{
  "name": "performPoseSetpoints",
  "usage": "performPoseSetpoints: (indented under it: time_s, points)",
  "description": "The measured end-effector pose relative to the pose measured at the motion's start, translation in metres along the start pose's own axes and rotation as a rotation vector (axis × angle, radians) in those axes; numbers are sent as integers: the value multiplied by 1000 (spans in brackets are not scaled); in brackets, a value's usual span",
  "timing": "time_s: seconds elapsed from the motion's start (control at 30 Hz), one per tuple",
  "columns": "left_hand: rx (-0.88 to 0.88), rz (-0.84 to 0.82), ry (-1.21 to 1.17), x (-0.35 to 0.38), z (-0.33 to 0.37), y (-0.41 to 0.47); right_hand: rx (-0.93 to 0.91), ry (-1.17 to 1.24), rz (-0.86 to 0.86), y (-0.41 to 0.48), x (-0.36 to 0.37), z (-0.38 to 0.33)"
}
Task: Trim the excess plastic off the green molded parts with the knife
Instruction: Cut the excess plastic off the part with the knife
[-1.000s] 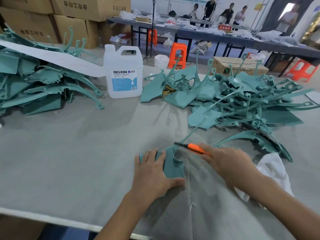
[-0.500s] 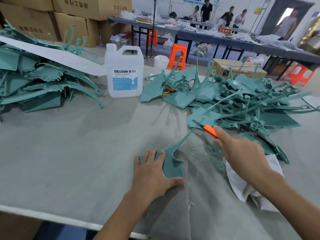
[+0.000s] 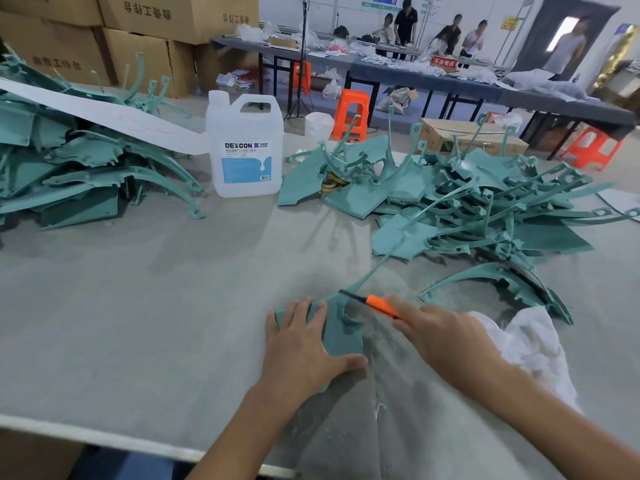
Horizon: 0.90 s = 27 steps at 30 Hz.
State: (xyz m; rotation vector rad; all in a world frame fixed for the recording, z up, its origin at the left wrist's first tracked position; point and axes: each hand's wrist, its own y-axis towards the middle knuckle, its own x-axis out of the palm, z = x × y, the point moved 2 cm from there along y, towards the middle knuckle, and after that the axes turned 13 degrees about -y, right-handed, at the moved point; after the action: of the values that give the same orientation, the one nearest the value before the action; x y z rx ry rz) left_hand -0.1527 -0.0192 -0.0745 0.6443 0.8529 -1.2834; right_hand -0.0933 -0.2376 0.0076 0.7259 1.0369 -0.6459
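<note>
Head view. My left hand (image 3: 304, 348) lies flat on the green molded part (image 3: 341, 327), fingers straight and spread, thumb along its near edge, pressing it to the table. The part sits near the front edge of the table, centre-right, with a thin stem running up and away toward the right pile. My right hand (image 3: 446, 337) is curled round the orange-handled knife (image 3: 379, 304). The dark blade points left and meets the part's upper edge just above my left fingertips.

Surface: grey felt-like table cover (image 3: 138, 323), dusted with pale plastic shavings (image 3: 388, 341) around and below the part. A crumpled white rag (image 3: 530, 348) lies beside my right wrist, with a curved green part (image 3: 491, 282) just beyond it. A heap of green parts (image 3: 69, 174) sits at far left with a white paper strip (image 3: 104, 119) lying across it. A larger tangled heap (image 3: 485, 206) sits at right. A white DEXCON jug (image 3: 246, 147) stands upright between the two heaps.

Room: stacked cardboard boxes (image 3: 156, 26) behind the left heap. Orange stools (image 3: 351, 112) stand beside long dark work tables (image 3: 450, 81) scattered with white material. Several people (image 3: 407, 22) stand at the far table. A tripod (image 3: 303, 64) stands by the tables.
</note>
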Motion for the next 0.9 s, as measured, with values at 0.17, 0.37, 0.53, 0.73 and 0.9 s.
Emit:
performPoseSetpoints:
  time_s: [0.17, 0.37, 0.53, 0.73, 0.9]
  points:
    - [0, -6, 4, -3, 3, -1, 239, -24, 69, 20, -10, 44]
    - [-17, -63, 63, -30, -17, -10, 348, 464, 195, -16, 4, -5]
    - [-30, -131, 38, -69, -39, -17, 581, 857, 281, -38, 41, -30]
    - [117, 52, -391, -60, 19, 23, 674, 979, 362, -37, 63, -45]
    - [65, 165, -500, -37, 65, 68, 761, 978, 395, -43, 65, -40]
